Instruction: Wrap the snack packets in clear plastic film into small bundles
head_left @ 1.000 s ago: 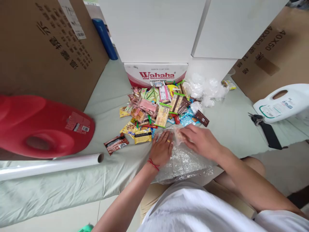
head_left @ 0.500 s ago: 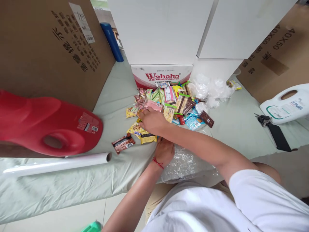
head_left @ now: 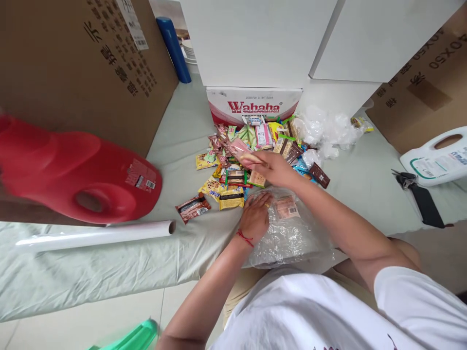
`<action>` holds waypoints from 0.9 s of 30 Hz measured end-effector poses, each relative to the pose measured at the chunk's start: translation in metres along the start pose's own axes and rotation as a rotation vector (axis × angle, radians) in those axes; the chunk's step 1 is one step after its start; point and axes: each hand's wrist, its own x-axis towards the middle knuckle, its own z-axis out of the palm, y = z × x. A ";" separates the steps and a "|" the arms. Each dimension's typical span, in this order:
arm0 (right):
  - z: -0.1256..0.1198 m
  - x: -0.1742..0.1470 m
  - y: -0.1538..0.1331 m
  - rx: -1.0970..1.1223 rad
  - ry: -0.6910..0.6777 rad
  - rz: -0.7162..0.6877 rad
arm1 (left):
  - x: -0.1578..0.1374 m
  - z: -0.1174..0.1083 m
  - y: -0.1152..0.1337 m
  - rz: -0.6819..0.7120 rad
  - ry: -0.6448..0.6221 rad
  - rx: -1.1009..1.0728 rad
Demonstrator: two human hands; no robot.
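Observation:
My left hand (head_left: 257, 216), with a red string on the wrist, lies palm down with fingers stretched over the near edge of a clear plastic bag (head_left: 288, 243). Inside or beneath the bag's film shows a pinkish snack packet (head_left: 286, 207). My right hand (head_left: 272, 167) is over the snack pile, its fingers and thumb together at the lower end of a pink snack packet (head_left: 239, 147); the fingertips are slightly blurred. Yellow packets (head_left: 231, 199), a brown packet (head_left: 193, 207) and a green-edged wafer packet (head_left: 236, 177) lie around my hands.
White cartons and a Wahaha box (head_left: 254, 104) stand behind the pile. Crumpled clear plastic (head_left: 317, 129) lies at right, near a white jug (head_left: 440, 158) and black-handled scissors or cutter (head_left: 419, 201). A red jug (head_left: 80, 177) and a white roll (head_left: 98, 236) sit left.
My right hand has moved right, off the yellow packets, uncovering the green-edged wafer packet. My left hand has come out from under the right forearm and lies flatter on the bag. The view has shifted slightly.

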 end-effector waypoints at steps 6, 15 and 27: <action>-0.062 -0.096 0.037 -0.116 0.146 0.182 | 0.000 -0.003 0.002 -0.006 -0.038 0.013; -0.072 -0.169 0.058 -0.185 0.062 0.237 | 0.000 -0.003 0.002 -0.026 -0.029 0.029; -0.048 -0.110 0.083 -0.271 0.038 0.034 | 0.002 -0.004 0.000 -0.030 -0.041 0.042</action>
